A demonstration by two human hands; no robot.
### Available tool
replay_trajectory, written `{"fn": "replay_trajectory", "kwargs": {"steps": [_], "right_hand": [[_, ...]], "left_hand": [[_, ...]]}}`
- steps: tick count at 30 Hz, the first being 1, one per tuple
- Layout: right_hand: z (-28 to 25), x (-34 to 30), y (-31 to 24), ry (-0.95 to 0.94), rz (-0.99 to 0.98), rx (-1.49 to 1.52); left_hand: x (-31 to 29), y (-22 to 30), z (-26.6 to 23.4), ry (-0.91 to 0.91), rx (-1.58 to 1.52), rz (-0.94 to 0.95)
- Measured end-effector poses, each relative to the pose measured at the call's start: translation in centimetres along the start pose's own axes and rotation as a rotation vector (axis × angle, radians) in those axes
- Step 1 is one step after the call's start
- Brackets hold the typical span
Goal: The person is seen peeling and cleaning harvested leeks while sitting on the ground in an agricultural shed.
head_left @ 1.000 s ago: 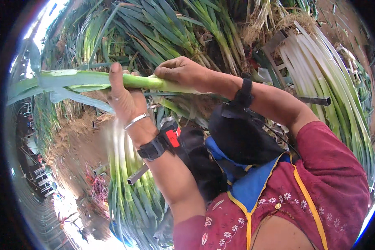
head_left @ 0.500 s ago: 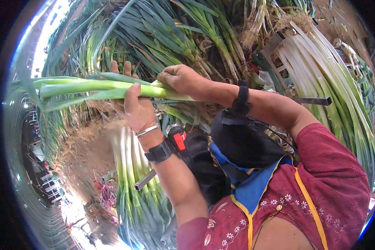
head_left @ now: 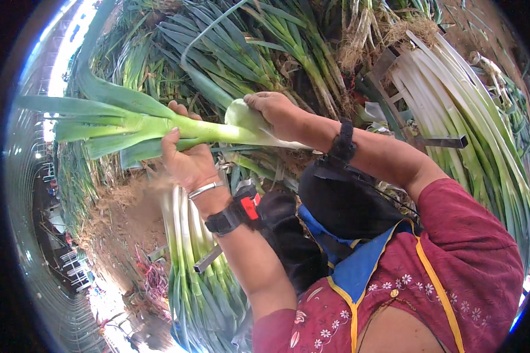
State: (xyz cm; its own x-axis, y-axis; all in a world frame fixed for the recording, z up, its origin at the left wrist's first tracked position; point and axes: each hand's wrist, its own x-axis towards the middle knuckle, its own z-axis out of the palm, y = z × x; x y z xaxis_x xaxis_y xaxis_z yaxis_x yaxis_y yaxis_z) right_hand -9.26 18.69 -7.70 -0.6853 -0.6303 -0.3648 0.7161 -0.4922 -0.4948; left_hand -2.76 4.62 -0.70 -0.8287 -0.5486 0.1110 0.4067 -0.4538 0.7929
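The outer leaf (head_left: 209,88) that lay along the leek (head_left: 215,132) is now peeled away at its base, pinched in the right grip (head_left: 282,115) and arching off beyond the stalk. The slender white end (head_left: 277,142), earlier mostly hidden by that grip, has come into sight. The green tops (head_left: 109,126) have fanned wider, and the left grip's (head_left: 188,162) raised fingers have lowered around the stalk.

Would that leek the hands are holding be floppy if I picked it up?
The leek probably feels stiff along its pale stem, which runs straight. Its green leaves are likely floppy, because one bends sharply.
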Motion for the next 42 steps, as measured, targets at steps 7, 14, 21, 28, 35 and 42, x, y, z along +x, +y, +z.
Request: {"fn": "replay_trajectory", "kwargs": {"steps": [7, 14, 21, 28, 35, 42], "right_hand": [[-1.6, 0.3, -0.5, -0.045, 0.090, 0.151], [-4.4, -2.7, -3.5, -0.253, -0.278, -0.596], [-10.3, -4.3, -6.1, -0.049, -0.414, -0.632], [-21.0, -6.1, -8.4, 0.393, -0.418, -0.788], [-23.9, -6.7, -4.4, 0.452, -0.454, -1.222], [-30.6, -11.5, -0.4, 0.598, -0.030, -1.712]], "left_hand": [[-0.3, 0.6, -0.5, -0.036, -0.046, -0.047], [-0.1, 4.2, -2.2, 0.130, -0.086, 0.095], [-0.1, 7.0, -4.9, 0.236, -0.112, 0.206], [0.3, 8.6, -7.9, 0.294, -0.102, 0.249], [-1.5, 10.4, -7.6, 0.412, -0.038, 0.185], [-2.5, 12.9, -7.9, 0.576, 0.236, 0.446]]}}
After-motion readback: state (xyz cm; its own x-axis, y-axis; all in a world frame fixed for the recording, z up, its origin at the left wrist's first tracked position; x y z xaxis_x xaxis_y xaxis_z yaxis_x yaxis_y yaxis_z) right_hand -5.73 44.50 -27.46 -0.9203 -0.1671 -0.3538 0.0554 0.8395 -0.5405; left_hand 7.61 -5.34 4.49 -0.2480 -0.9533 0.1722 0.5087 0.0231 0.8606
